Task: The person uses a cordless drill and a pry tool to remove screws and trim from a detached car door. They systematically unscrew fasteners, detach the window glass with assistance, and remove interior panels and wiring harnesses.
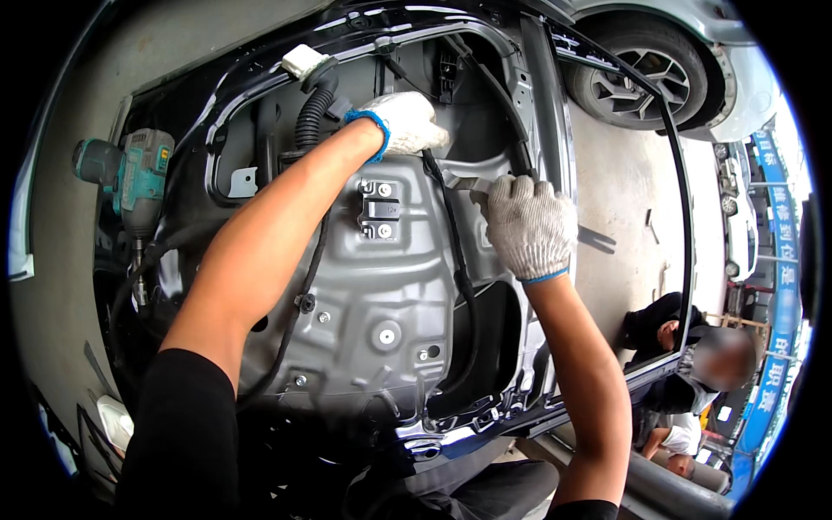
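Note:
A bare car door (364,286), its trim off, lies in front of me with its grey inner panel showing. My left hand (406,121), in a white knit glove with a blue cuff, reaches to the door's far part. Its fingers are curled by the upper end of a black wiring harness (452,221); what they hold is hidden. My right hand (530,225), also gloved, is closed at the door's right edge round a flat grey metal tool (468,184). The tool's blade end points left toward the harness.
A teal cordless impact driver (143,182) rests on the door's left side. A ribbed black cable boot (314,113) with a white connector (305,61) stands at the far left. A window frame (680,191) spans the right. Beyond are a car wheel (641,82) and other people (663,334).

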Tool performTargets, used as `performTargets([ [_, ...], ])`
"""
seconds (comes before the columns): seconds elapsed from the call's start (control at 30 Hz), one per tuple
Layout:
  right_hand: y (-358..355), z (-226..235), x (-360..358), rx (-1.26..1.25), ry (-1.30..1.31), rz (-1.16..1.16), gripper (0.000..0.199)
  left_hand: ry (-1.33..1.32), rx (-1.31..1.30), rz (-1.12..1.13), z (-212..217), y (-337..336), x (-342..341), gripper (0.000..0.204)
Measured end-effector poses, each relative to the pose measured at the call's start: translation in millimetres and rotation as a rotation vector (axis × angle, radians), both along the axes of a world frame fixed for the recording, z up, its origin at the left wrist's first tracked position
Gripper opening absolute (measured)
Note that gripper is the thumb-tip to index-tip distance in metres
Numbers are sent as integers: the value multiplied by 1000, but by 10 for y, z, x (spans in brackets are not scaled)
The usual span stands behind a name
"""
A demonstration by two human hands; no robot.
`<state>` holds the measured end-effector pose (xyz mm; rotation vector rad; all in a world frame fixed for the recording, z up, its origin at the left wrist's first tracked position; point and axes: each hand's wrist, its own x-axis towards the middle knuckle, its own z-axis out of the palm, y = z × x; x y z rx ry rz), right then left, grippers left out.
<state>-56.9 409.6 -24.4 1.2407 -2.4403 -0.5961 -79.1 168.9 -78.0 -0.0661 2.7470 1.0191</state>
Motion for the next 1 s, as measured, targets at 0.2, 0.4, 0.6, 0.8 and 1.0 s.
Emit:
performTargets([
  [0.2, -146, 141, -89, -11, -171, -133, 45, -15, -3, -11, 20, 18, 9, 53],
  [0.4, -195, 191, -45, -88, -268, -253, 48, -15, 57, -3, 125, 31, 40, 56],
  [0.6, -234, 234, -83, -76, -400, -354, 47, -38, 63, 67, 99, 55, 43, 58],
  [0.8, -243, 202, -243, 10, -400, -371, 55, 10, 134, 72, 65, 47, 47, 56],
  [1.0, -159, 138, -12, -96, -485, -459, 50, 49, 150, 55, 45, 47, 26, 52],
])
